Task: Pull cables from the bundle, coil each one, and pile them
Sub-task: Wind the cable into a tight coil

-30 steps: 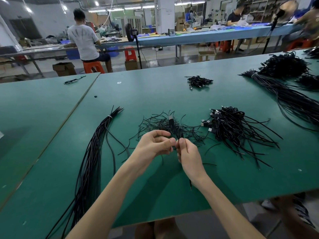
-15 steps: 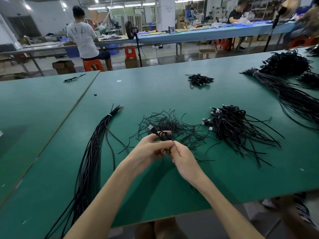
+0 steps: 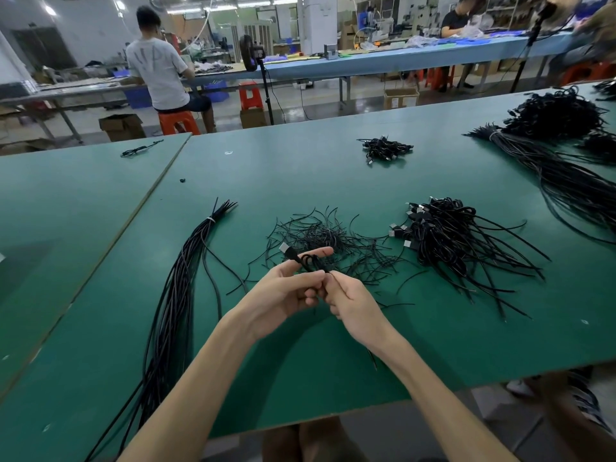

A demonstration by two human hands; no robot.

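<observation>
My left hand [image 3: 286, 291] and my right hand [image 3: 353, 305] meet over the green table [image 3: 333, 361], both pinching one black cable [image 3: 308, 261]. It is folded into a small coil with its silver plug sticking up to the left. A long tied bundle of black cables [image 3: 176, 295] lies to the left of my hands. Behind my hands is a loose heap of thin black ties [image 3: 320, 235]. A pile of coiled cables [image 3: 446, 238] with plugs lies to the right.
A small pile of coiled cables [image 3: 383, 150] sits farther back, and larger cable bundles [image 3: 566, 168] fill the right end. A seam [image 3: 150, 201] separates this table from the one on the left. People work at benches behind.
The cable's plug end has swung from upright to pointing left. My hands have drawn closer to me and the coil has been folded tighter between them.
</observation>
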